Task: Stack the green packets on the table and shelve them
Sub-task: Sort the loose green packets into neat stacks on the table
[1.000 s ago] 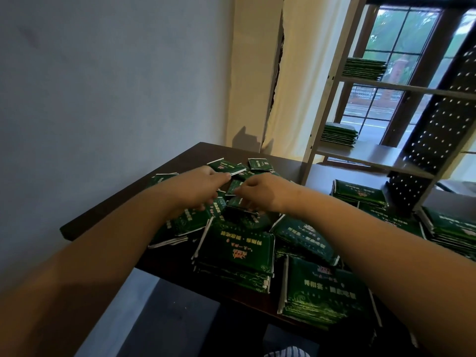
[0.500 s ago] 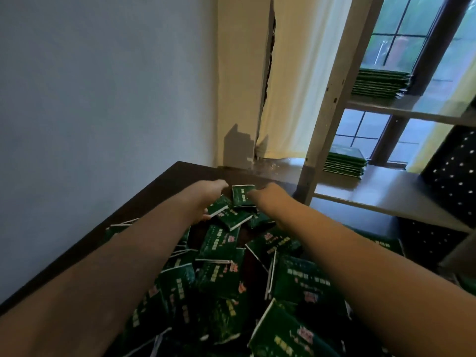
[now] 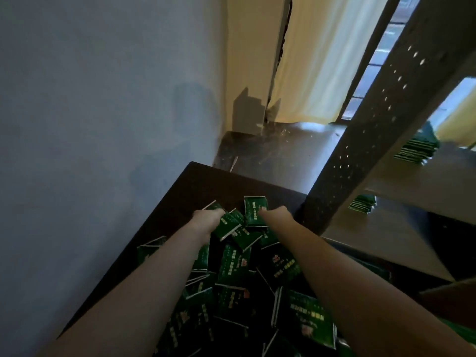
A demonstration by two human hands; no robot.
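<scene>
— So, what runs down the left side?
— A blue-grey wall, with the dark desk set against it.
— And the green packets?
— A loose heap of green packets covers the near and middle desk. They overlap at all angles, and some stand on edge. Both forearms reach over the heap to its far end.
— The hands?
— Near each other, but apart. The left hand is knuckles up, its fingers curled round the edge of a tilted packet. Just to its right, the right hand curls its fingers on the right edge of the far packet, which faces the camera at the heap's end.
— Do those two packets touch?
— They overlap in the view, but I cannot tell.
— Further right?
— A perforated shelf upright slants up beside the right hand. Past it, a small stack of packets lies on the lower shelf board, and a taller stack sits on the board above. A pale curtain hangs behind.
</scene>
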